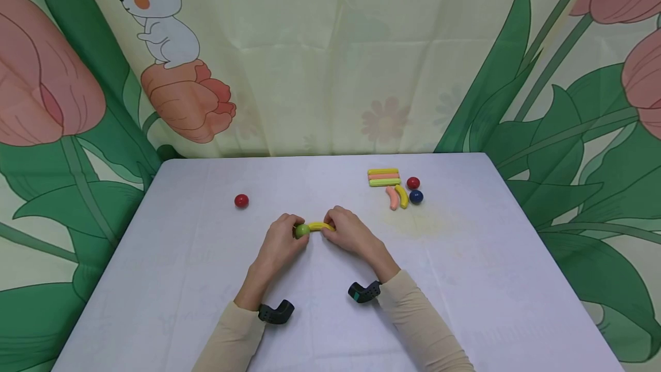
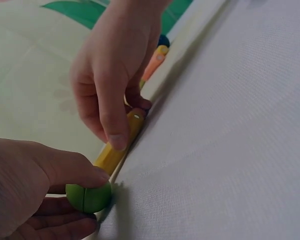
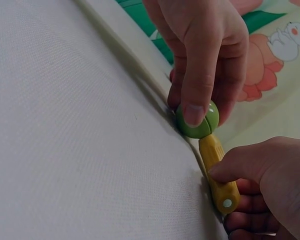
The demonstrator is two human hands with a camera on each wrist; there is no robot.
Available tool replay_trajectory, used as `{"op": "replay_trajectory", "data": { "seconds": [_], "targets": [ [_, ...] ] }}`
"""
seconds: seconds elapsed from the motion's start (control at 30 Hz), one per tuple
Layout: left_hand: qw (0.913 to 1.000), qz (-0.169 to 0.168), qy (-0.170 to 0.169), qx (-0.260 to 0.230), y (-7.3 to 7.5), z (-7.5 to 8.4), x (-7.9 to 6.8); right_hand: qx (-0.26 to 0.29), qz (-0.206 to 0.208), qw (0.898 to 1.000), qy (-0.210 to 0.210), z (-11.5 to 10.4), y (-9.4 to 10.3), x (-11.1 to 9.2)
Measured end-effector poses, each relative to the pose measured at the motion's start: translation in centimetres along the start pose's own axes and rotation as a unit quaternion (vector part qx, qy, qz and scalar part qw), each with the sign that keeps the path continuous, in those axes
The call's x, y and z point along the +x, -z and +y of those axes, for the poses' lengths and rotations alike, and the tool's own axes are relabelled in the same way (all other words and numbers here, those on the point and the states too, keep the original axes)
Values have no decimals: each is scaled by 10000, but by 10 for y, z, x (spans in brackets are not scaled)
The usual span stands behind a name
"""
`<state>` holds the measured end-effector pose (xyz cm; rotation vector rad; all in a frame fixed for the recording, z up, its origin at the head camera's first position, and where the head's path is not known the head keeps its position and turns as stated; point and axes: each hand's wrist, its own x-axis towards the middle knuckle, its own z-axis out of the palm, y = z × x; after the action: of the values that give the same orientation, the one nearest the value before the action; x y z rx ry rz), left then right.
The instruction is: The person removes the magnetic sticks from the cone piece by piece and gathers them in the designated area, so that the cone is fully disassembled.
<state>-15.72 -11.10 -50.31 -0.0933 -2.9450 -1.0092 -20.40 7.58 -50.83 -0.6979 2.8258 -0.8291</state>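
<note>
My left hand (image 1: pixel 281 241) pinches a green ball (image 1: pixel 302 231) between thumb and fingers, low over the white table. The right hand (image 1: pixel 353 233) holds a yellow curved stick (image 1: pixel 317 226) by its right part. One end of the stick meets the ball, as the right wrist view shows with the ball (image 3: pixel 199 129) above the stick (image 3: pixel 210 150). In the left wrist view a small pale disc marks the near-right end of the stick (image 2: pixel 110 157). Fingers cover part of both toys.
A red ball (image 1: pixel 241 201) lies left of the hands. At the back right are straight yellow, pink and light green sticks (image 1: pixel 384 177), a pink curved stick (image 1: pixel 393 198), a yellow curved stick (image 1: pixel 401 196), a red ball (image 1: pixel 413 183) and a dark blue ball (image 1: pixel 416 197). A printed curtain (image 1: pixel 320 73) hangs behind.
</note>
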Motion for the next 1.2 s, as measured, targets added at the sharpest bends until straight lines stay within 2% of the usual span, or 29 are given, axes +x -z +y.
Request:
{"op": "replay_trajectory", "data": {
  "seconds": [0.37, 0.6, 0.8, 1.2],
  "targets": [
    [10000, 27, -34, -26, 0, -1, 0, -61, 76, 9997, -204, -1, -1, 1],
    [10000, -20, 74, -29, 1, -1, 1, -74, 241, 9992, -299, 1, -2, 1],
    [9999, -19, 160, -10, 1, -1, 1, -319, 398, 9972, -541, 1, -2, 1],
    [9999, -12, 136, -98, 3, -3, 2, -529, 496, 9962, -484, 3, -3, 2]
  ]
}}
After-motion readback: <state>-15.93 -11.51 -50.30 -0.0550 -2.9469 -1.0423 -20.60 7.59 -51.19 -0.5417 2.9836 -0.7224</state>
